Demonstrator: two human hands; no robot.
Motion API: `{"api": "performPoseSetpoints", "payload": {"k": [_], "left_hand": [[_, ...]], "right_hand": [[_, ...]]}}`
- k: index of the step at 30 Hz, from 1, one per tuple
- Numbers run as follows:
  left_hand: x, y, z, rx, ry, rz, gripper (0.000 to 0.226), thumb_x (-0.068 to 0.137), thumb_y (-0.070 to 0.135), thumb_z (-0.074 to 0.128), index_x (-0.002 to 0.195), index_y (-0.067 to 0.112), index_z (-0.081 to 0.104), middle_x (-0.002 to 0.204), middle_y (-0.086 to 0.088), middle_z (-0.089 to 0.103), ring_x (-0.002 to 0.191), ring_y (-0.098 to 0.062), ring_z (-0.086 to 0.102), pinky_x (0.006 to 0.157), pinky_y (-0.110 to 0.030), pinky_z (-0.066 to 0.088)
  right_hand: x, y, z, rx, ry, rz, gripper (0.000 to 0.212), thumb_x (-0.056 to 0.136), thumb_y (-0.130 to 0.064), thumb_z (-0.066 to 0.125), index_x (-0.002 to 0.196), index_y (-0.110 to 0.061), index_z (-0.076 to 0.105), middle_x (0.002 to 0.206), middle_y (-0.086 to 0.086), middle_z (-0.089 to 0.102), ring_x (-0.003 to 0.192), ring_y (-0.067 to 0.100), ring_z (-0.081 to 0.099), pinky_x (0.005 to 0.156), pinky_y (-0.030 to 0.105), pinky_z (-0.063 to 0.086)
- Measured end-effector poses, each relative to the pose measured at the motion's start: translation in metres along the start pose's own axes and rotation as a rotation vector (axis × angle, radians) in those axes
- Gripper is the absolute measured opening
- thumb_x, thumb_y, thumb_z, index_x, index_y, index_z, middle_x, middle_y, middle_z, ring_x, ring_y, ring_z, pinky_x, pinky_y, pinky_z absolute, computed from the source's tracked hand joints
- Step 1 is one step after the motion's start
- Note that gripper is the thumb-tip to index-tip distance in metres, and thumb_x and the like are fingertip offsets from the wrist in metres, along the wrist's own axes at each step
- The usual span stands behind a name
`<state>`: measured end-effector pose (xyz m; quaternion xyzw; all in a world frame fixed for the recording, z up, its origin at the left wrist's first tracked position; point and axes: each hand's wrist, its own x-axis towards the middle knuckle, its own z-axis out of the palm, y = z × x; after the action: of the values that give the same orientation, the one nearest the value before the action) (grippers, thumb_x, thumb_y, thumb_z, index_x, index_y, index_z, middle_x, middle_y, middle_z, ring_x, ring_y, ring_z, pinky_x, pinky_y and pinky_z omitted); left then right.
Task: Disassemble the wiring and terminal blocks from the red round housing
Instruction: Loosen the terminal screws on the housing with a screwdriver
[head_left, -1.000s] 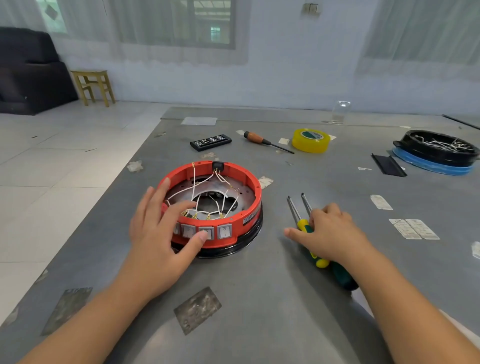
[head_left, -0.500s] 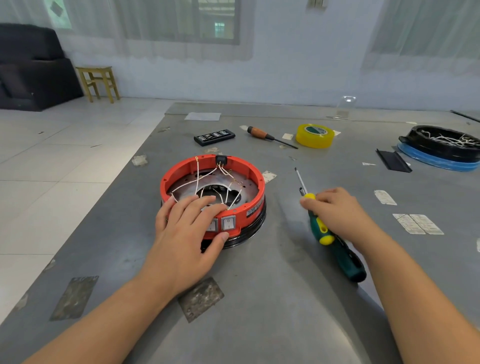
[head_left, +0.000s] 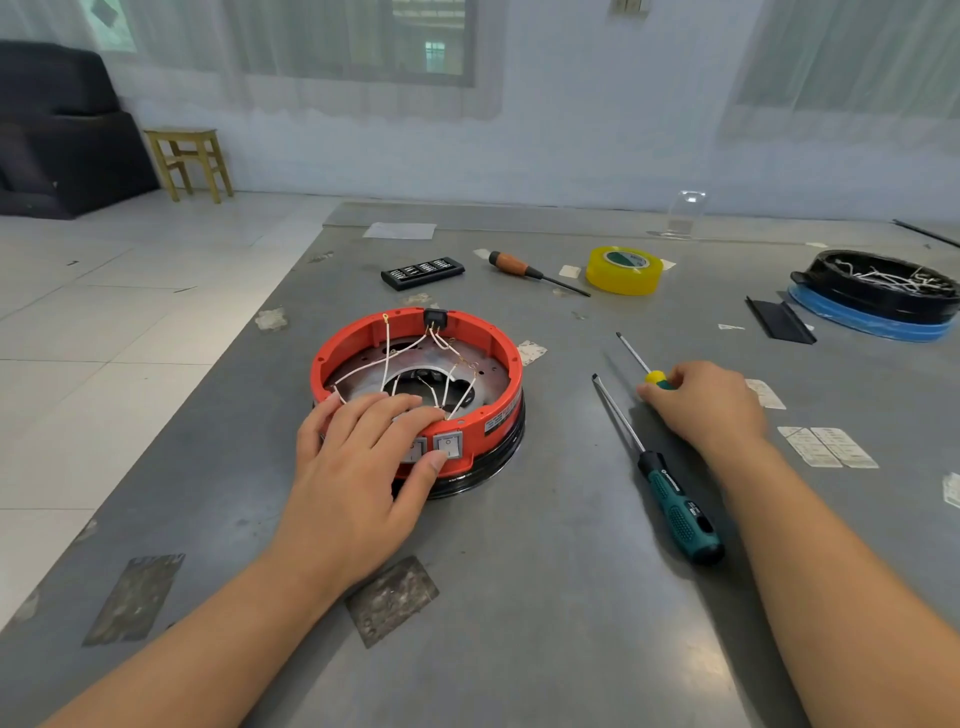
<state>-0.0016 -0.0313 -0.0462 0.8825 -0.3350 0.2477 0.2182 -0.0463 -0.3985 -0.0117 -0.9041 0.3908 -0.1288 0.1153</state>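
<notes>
Red plastic forms the round housing (head_left: 415, 374), which is set on a black base on the grey table (head_left: 545, 597), left of centre. White wires (head_left: 415, 358) are strung across its metal interior. The left hand (head_left: 358, 462) is laid over the housing's near rim, fingers straight and thumb pressed against the front wall by a grey switch (head_left: 448, 446). To the right, a yellow-handled screwdriver (head_left: 641, 366) is gripped by the right hand (head_left: 704, 405). A green-handled screwdriver (head_left: 670, 493) is left lying on the table just beside it.
</notes>
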Motion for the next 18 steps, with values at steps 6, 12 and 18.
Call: {"api": "performPoseSetpoints", "payload": {"k": [6,12,18], "left_hand": [[0.0,0.006,0.002,0.024,0.052,-0.044,0.033,0.101,0.051,0.05,0.124,0.035,0.069,0.131,0.017,0.065,0.132,-0.013,0.056,0.123,-0.04,0.015],[0.0,0.004,-0.001,-0.002,0.045,-0.049,0.035,0.101,0.052,0.05,0.123,0.034,0.07,0.132,0.016,0.067,0.132,-0.013,0.056,0.122,-0.044,0.018],[0.0,0.002,-0.003,-0.036,0.021,-0.054,0.037,0.1,0.052,0.05,0.124,0.033,0.069,0.137,0.011,0.063,0.134,-0.013,0.054,0.123,-0.043,0.018]], "right_hand": [[-0.004,-0.001,0.011,-0.072,0.025,-0.041,0.037,0.093,-0.056,0.058,0.095,-0.02,0.065,0.101,0.012,0.065,0.093,0.036,0.059,0.069,0.036,0.044],[-0.01,0.002,0.011,-0.028,0.011,-0.065,0.042,0.096,-0.056,0.046,0.102,-0.02,0.066,0.11,0.014,0.063,0.099,0.036,0.057,0.074,0.04,0.047],[-0.035,-0.003,-0.01,-0.148,0.216,-0.213,0.051,0.098,-0.058,0.045,0.129,-0.022,0.061,0.127,0.011,0.061,0.118,0.035,0.05,0.09,0.045,0.046]]}}
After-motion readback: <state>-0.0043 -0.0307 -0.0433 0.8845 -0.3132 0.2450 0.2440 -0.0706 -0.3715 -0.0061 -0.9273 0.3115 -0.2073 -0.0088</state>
